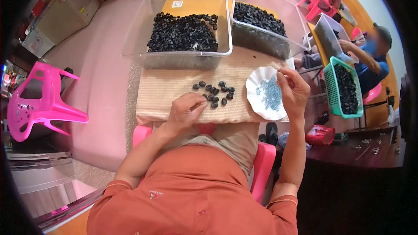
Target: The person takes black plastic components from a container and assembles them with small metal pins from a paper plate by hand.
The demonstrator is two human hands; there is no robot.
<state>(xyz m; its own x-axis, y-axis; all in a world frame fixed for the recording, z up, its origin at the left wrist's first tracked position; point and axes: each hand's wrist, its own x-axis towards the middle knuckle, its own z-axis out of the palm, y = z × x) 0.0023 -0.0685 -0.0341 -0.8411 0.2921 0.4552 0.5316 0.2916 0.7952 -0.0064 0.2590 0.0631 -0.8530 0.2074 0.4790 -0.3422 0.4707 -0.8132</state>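
My left hand is low over the table's near side, its fingers curled together beside a loose group of small black ring-like parts. Whatever its fingertips hold is too small to make out. A white scalloped plate lies to the right, with a heap of tiny bluish-grey pieces on it. Above the plate's right edge, my right hand is closed in a pinch. I cannot make out what is between that thumb and finger.
Two clear plastic bins full of black parts stand at the table's far side. A pink stool is on the left. At right, a person in blue sits beside a green basket of black parts.
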